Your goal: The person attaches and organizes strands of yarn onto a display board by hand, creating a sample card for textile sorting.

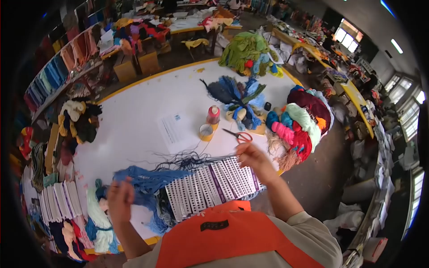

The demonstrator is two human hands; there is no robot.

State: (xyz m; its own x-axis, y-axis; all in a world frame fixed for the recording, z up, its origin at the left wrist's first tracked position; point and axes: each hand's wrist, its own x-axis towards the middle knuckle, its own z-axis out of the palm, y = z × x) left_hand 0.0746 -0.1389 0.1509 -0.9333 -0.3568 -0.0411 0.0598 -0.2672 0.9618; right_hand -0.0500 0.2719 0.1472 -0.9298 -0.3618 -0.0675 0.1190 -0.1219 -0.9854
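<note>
The loose dark threads (190, 159) could tangle or snag on the cards' edges, since they cross one another along the far side of the punched white cards (212, 187), and a careless pull might skew the row. That row lies on the surface (138, 107) just before the person, its long axis rising to the right, blue yarn (149, 181) at its left end. The left hand (119, 199) is blurred and the right hand's (254, 163) fingers are curled; I cannot tell whether either grips thread.

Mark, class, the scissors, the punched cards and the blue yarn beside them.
Scissors (238, 135): head view, where blades meet handles.
Punched cards (208, 187): head view, middle of the row.
Blue yarn (146, 179): head view, bundle's middle.
</note>
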